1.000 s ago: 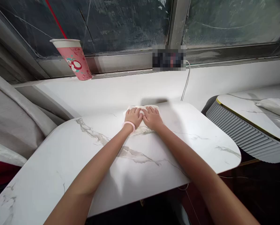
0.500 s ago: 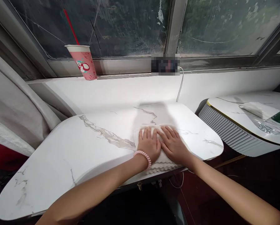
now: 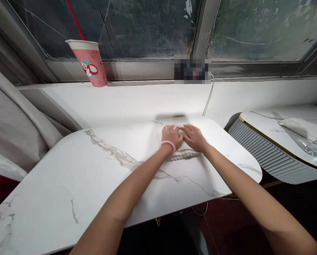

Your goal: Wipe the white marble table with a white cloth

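Observation:
A folded white cloth (image 3: 185,153) with a wavy edge lies on the white marbled tabletop (image 3: 100,184), near its far side. My left hand (image 3: 172,136), with a pink coiled band around the wrist, presses flat on the cloth, fingers stretched out. Beside it, my right hand (image 3: 193,136) also rests flat on the cloth, fingers pointing away from me. The two hands touch or nearly touch at the thumbs. Much of the cloth is hidden under them.
A pink paper cup (image 3: 91,67) with a red straw stands on the window ledge. Further right is a blurred-out dark object (image 3: 192,69) with a white cable (image 3: 208,95). A second ribbed-sided table (image 3: 275,148) at right carries a tissue pack (image 3: 300,127) and a plastic bottle (image 3: 313,148).
Both hands have slid the cloth away from me, from the table's near edge toward the wall. My view has shifted slightly.

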Demonstrator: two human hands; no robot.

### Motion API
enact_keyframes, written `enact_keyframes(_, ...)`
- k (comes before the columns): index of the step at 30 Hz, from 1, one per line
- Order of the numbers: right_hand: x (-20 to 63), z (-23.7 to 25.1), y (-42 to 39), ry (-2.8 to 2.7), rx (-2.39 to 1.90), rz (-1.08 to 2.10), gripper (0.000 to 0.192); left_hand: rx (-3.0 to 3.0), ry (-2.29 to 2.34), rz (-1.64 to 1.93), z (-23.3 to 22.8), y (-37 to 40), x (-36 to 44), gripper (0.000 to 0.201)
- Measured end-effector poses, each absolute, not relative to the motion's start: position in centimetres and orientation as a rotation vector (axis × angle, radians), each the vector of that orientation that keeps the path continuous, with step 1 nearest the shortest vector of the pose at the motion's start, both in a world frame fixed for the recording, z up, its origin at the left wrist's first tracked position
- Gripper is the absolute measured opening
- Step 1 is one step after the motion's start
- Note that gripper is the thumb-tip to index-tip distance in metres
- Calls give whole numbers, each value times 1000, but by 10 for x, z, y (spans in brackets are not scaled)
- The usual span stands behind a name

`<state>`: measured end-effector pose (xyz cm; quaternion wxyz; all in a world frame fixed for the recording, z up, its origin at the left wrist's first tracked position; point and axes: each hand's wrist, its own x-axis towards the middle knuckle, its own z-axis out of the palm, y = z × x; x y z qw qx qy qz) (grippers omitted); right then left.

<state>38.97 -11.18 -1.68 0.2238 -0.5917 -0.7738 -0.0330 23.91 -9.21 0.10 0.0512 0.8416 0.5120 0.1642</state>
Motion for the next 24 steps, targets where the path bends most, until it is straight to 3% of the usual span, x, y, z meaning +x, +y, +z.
enact_keyframes(14,438,-16,-21,-2087,-1618,-46,45,2595,1580,462,-1,-4,288,47)
enact_keyframes(24,449,-24,-44,-2049,-1789,-174,45,2640,1458,473,-6,-16,301,49)
